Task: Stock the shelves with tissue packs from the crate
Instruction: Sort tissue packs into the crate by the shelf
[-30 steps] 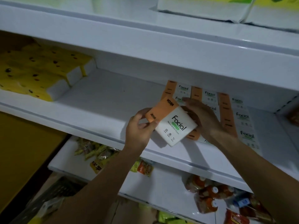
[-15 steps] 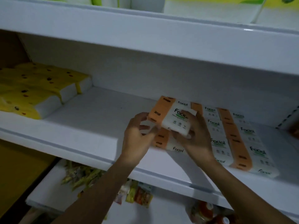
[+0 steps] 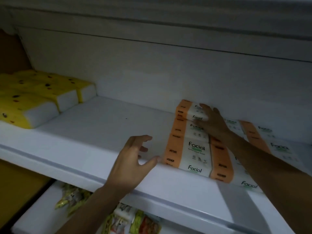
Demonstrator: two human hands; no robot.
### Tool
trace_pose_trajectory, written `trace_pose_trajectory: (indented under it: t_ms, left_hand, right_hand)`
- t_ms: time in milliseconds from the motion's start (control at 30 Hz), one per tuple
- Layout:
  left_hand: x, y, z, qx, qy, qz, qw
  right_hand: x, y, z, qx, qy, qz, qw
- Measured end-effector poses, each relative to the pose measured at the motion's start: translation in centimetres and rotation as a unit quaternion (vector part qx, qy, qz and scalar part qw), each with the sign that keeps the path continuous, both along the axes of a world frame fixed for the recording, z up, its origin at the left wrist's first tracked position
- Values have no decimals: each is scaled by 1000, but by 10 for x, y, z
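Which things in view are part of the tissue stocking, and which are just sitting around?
Job in hand:
Facial tissue packs in rows; rear pack under the flat right hand; open left hand beside the front pack; middle shelf.

Lying about:
yellow packs at far left; snack packets on the lower shelf.

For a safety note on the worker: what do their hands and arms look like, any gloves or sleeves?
The left hand and right hand are bare, no gloves. The left forearm and right forearm are uncovered to the picture's edge: no sleeve, watch or wristband shows. Rings: too blurred to tell.
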State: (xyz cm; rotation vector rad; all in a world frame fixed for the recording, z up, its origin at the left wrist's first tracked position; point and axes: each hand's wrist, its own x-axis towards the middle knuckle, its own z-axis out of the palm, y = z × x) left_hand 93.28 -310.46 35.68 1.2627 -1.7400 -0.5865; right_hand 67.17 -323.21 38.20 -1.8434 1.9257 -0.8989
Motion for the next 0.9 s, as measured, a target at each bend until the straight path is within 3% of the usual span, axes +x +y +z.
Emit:
trace_pose_trajectory:
  t_ms: [233, 433, 567, 700, 900]
  left_hand:
    - [1, -7, -8, -12, -11, 9, 1000]
    - [16, -2, -8, -12, -12, 23, 1000]
    - [64, 22, -4, -17, -18, 115, 993]
    - [138, 66, -4, 20, -25, 219, 975]
    - [235, 171, -57, 163, -15, 401, 901]
  right_hand:
    - [5, 4, -3, 30, 6, -15, 999]
    - [28, 33, 17, -139, 34, -20, 990]
    - [100, 49, 44, -185, 13, 97, 978]
    - [208, 63, 48, -132, 0, 237, 962]
    - [355, 143, -6, -17, -74, 410, 909]
